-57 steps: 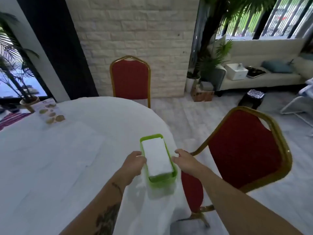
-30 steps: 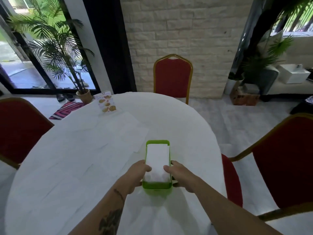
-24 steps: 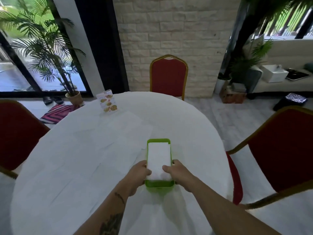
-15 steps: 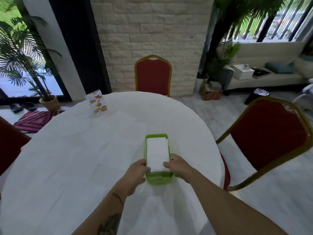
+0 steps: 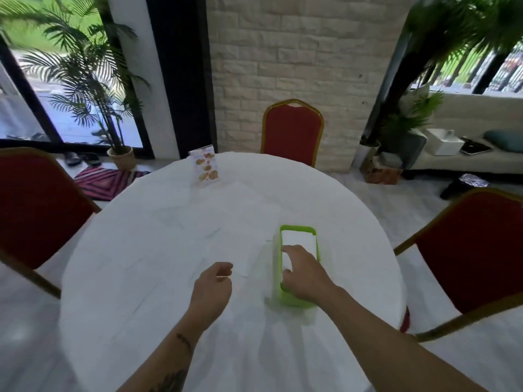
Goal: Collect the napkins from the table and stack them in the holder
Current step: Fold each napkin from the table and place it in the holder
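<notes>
A green napkin holder (image 5: 297, 228) stands on the white round table (image 5: 169, 250), right of centre. A stack of white napkins (image 5: 300, 239) fills it. My right hand (image 5: 302, 271) lies over the near half of the holder, fingers stretched out flat on top of the napkins. My left hand (image 5: 212, 287) hovers above the tablecloth to the holder's left, fingers loosely curled and holding nothing. Flat white sheets (image 5: 243, 210) lie on the cloth beyond my left hand; they blend with the cloth, so their edges are faint.
A menu card (image 5: 204, 166) stands at the table's far edge. Red chairs sit at the far side (image 5: 293, 131), at the left (image 5: 36, 207) and at the right (image 5: 475, 250). A potted palm (image 5: 120, 157) and a sofa (image 5: 467, 154) stand further back.
My left hand has let go of the holder and moved left over the cloth. My right hand has shifted from the holder's side onto the napkins. The view has swung left.
</notes>
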The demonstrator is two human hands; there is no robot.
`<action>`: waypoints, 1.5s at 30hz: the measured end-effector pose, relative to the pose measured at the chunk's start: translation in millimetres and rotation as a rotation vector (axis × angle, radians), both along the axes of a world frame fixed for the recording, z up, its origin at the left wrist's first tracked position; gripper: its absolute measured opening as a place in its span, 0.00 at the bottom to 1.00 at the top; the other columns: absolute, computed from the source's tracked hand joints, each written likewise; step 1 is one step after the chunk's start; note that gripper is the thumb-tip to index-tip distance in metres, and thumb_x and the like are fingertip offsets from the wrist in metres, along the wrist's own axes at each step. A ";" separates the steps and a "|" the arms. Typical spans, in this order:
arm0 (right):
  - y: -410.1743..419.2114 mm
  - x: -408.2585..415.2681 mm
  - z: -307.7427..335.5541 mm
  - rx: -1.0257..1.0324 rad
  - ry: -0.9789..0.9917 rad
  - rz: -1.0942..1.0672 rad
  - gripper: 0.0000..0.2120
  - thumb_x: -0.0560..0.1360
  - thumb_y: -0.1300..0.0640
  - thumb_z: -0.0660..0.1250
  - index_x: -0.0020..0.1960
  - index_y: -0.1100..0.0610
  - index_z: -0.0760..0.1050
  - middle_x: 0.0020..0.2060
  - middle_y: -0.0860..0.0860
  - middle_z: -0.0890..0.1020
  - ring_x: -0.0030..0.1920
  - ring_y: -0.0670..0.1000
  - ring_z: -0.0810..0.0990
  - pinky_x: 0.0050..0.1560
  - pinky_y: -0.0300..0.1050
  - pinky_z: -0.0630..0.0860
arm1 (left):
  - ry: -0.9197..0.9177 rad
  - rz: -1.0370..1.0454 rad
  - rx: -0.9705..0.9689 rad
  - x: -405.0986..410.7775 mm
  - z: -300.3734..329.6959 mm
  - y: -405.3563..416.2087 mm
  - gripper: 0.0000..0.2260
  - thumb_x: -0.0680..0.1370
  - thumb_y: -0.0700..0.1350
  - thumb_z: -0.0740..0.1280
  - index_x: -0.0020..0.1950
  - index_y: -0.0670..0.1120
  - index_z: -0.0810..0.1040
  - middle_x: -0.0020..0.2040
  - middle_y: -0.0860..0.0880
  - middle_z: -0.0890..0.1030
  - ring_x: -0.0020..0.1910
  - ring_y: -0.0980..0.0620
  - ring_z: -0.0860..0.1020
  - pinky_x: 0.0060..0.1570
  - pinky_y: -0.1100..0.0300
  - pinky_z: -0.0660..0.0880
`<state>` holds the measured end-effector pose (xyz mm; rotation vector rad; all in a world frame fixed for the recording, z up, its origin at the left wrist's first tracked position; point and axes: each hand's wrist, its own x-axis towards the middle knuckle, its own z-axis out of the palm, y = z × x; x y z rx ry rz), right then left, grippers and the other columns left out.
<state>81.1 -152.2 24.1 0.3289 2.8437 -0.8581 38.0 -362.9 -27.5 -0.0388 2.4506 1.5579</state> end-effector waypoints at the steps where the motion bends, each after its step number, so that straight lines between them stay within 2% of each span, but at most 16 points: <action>1: -13.0 -3.6 0.2 -0.017 0.018 0.043 0.30 0.74 0.58 0.60 0.76 0.53 0.62 0.75 0.51 0.65 0.73 0.53 0.65 0.71 0.48 0.64 | 0.044 0.033 -0.025 1.3 -3.5 -11.4 0.16 0.75 0.38 0.60 0.56 0.55 0.77 0.55 0.53 0.80 0.52 0.56 0.77 0.45 0.65 0.73; 3: -36.2 -8.8 -2.6 -0.069 0.020 0.094 0.28 0.75 0.57 0.60 0.75 0.52 0.63 0.74 0.50 0.67 0.72 0.52 0.66 0.72 0.47 0.63 | 0.155 0.071 -0.123 4.4 -11.5 -31.3 0.16 0.75 0.37 0.61 0.59 0.51 0.77 0.57 0.50 0.79 0.56 0.53 0.76 0.55 0.61 0.72; 6: -66.7 -12.3 -14.7 -0.107 -0.035 0.164 0.28 0.74 0.56 0.60 0.74 0.52 0.64 0.72 0.52 0.69 0.70 0.53 0.70 0.70 0.48 0.66 | 0.213 0.111 -0.400 14.4 -27.3 -60.6 0.19 0.75 0.42 0.62 0.65 0.49 0.72 0.66 0.49 0.74 0.63 0.49 0.71 0.62 0.54 0.69; 8: -83.7 -11.6 -26.6 -0.109 -0.105 0.213 0.28 0.74 0.55 0.60 0.75 0.53 0.64 0.71 0.53 0.70 0.70 0.54 0.70 0.69 0.49 0.68 | 0.128 0.100 -0.620 26.9 -40.7 -78.8 0.25 0.75 0.48 0.62 0.72 0.50 0.65 0.73 0.47 0.65 0.71 0.46 0.64 0.68 0.49 0.63; 10: -93.1 -8.2 -39.1 -0.105 -0.183 0.235 0.29 0.74 0.55 0.60 0.75 0.53 0.63 0.71 0.53 0.70 0.70 0.54 0.70 0.68 0.48 0.68 | 0.003 0.046 -0.741 41.3 -56.2 -89.5 0.30 0.76 0.52 0.59 0.76 0.50 0.55 0.78 0.45 0.54 0.77 0.44 0.51 0.74 0.45 0.52; 12: -96.6 -5.0 -50.9 -0.100 -0.242 0.236 0.29 0.73 0.55 0.60 0.75 0.52 0.63 0.71 0.54 0.70 0.69 0.54 0.70 0.67 0.47 0.68 | -0.091 -0.008 -0.778 54.4 -68.8 -94.2 0.31 0.77 0.53 0.56 0.78 0.50 0.49 0.79 0.45 0.45 0.78 0.44 0.43 0.74 0.41 0.44; 15: -97.9 -2.3 -63.4 -0.072 -0.287 0.231 0.29 0.73 0.54 0.61 0.75 0.52 0.63 0.70 0.54 0.71 0.69 0.54 0.70 0.63 0.44 0.67 | -0.139 -0.085 -0.791 69.2 -78.0 -94.3 0.31 0.76 0.53 0.54 0.78 0.50 0.47 0.79 0.44 0.42 0.77 0.44 0.41 0.74 0.39 0.43; 20: -96.2 1.0 -73.8 -0.070 -0.311 0.194 0.29 0.73 0.55 0.60 0.75 0.54 0.63 0.70 0.55 0.69 0.68 0.54 0.70 0.60 0.42 0.67 | -0.084 -0.163 -0.778 76.1 -77.2 -82.0 0.31 0.75 0.54 0.56 0.77 0.51 0.50 0.79 0.44 0.44 0.77 0.43 0.43 0.73 0.41 0.46; 23: -91.2 4.3 -78.4 -0.034 -0.316 0.138 0.31 0.72 0.56 0.58 0.75 0.54 0.62 0.71 0.55 0.66 0.70 0.58 0.66 0.66 0.48 0.67 | -0.046 -0.252 -0.778 73.7 -74.4 -72.0 0.31 0.75 0.54 0.57 0.76 0.51 0.52 0.79 0.44 0.47 0.76 0.42 0.47 0.72 0.43 0.50; 27: -84.2 12.9 -84.5 -0.034 -0.370 0.000 0.32 0.72 0.54 0.60 0.76 0.56 0.60 0.70 0.58 0.64 0.70 0.61 0.65 0.68 0.53 0.68 | 0.000 -0.351 -0.706 69.7 -72.3 -58.8 0.30 0.74 0.51 0.59 0.76 0.50 0.56 0.78 0.47 0.53 0.76 0.45 0.52 0.71 0.46 0.54; 31: -81.7 17.9 -90.1 -0.174 -0.290 -0.147 0.29 0.68 0.57 0.63 0.70 0.58 0.66 0.62 0.57 0.73 0.63 0.60 0.73 0.62 0.54 0.74 | 0.028 -0.411 -0.619 67.5 -71.0 -54.3 0.28 0.74 0.49 0.59 0.75 0.52 0.60 0.78 0.50 0.58 0.75 0.48 0.56 0.72 0.49 0.57; 35: -79.4 15.9 -93.7 -0.485 -0.244 -0.386 0.29 0.71 0.60 0.66 0.71 0.57 0.66 0.52 0.51 0.77 0.49 0.51 0.78 0.46 0.44 0.77 | 0.006 -0.424 -0.544 68.7 -71.1 -55.4 0.26 0.74 0.47 0.60 0.74 0.53 0.64 0.77 0.53 0.59 0.75 0.51 0.58 0.74 0.53 0.57; 37: -79.3 13.5 -97.1 -0.697 -0.247 -0.520 0.30 0.72 0.62 0.67 0.73 0.56 0.63 0.56 0.54 0.78 0.49 0.54 0.80 0.46 0.47 0.78 | -0.021 -0.405 -0.490 68.3 -72.0 -56.5 0.25 0.75 0.46 0.61 0.73 0.53 0.65 0.77 0.53 0.60 0.75 0.52 0.60 0.73 0.55 0.58; 39: -82.0 11.4 -97.8 -0.761 -0.202 -0.584 0.29 0.72 0.65 0.67 0.72 0.57 0.66 0.57 0.58 0.78 0.53 0.59 0.81 0.50 0.51 0.79 | -0.038 -0.360 -0.411 69.2 -72.5 -57.7 0.24 0.75 0.45 0.62 0.72 0.53 0.67 0.76 0.54 0.63 0.72 0.54 0.65 0.71 0.59 0.61; 41: -87.1 10.4 -95.0 -0.680 -0.138 -0.522 0.26 0.71 0.66 0.67 0.68 0.57 0.70 0.53 0.55 0.79 0.51 0.57 0.81 0.50 0.50 0.78 | -0.016 -0.250 -0.330 71.7 -72.4 -60.2 0.21 0.75 0.43 0.62 0.68 0.52 0.72 0.72 0.53 0.69 0.67 0.54 0.70 0.65 0.63 0.65; 45: -98.5 17.2 -80.2 -0.413 -0.141 -0.123 0.24 0.69 0.66 0.65 0.64 0.54 0.76 0.48 0.50 0.78 0.49 0.50 0.79 0.44 0.40 0.73 | 0.087 0.076 -0.357 74.2 -70.7 -73.6 0.16 0.74 0.39 0.61 0.60 0.49 0.78 0.61 0.52 0.78 0.57 0.53 0.76 0.54 0.64 0.69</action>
